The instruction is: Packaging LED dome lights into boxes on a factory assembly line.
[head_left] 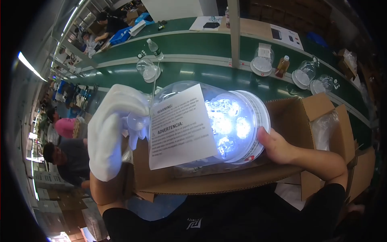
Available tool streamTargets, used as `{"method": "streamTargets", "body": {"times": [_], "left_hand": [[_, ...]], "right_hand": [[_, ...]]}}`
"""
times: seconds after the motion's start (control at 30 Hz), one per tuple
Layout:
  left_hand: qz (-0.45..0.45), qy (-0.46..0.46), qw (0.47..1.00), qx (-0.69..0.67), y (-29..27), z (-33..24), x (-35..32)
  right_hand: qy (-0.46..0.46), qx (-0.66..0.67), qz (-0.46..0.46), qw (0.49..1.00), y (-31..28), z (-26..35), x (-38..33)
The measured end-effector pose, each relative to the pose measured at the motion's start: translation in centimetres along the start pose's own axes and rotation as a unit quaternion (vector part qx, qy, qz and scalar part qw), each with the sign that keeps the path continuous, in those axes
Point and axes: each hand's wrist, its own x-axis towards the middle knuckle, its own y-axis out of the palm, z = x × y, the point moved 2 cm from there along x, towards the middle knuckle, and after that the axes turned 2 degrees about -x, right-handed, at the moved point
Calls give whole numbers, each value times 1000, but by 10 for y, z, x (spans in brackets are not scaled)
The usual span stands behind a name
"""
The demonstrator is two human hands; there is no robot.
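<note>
I hold a clear plastic dome lamp [225, 125] sideways in front of me, its white base to the right and several bright lights glowing inside. A white paper sheet [181, 129] with printed text hangs over its side. My left hand [115, 129], in a white glove, grips the dome's narrow top end. My bare right hand [276, 145] grips the white base rim. Below the lamp sits an open cardboard box [298, 121].
A green conveyor belt [201, 70] runs behind, carrying more clear dome lamps [148, 69] [263, 60] [303, 73], a water bottle [155, 48] and a brown bottle [282, 66]. A metal post [234, 28] stands upright. Other people [66, 155] work at left and far back.
</note>
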Motion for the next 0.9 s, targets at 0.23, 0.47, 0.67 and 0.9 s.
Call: {"method": "streamTargets", "body": {"times": [0.23,0.47,0.67,0.9], "left_hand": [[49,-44,995,73,23,26,-2],[78,-227,971,-5,44,50,-8],[117,-219,967,-54,79,67,-10],[171,-12,980,101,105,102,-16]], "right_hand": [[39,-30,-5,999,-15,-20,-23],[82,-67,-49,993,-31,-21,-54],[149,-73,-56,985,-61,-32,-76],[232,-489,235,807,-81,-4,-55]]}}
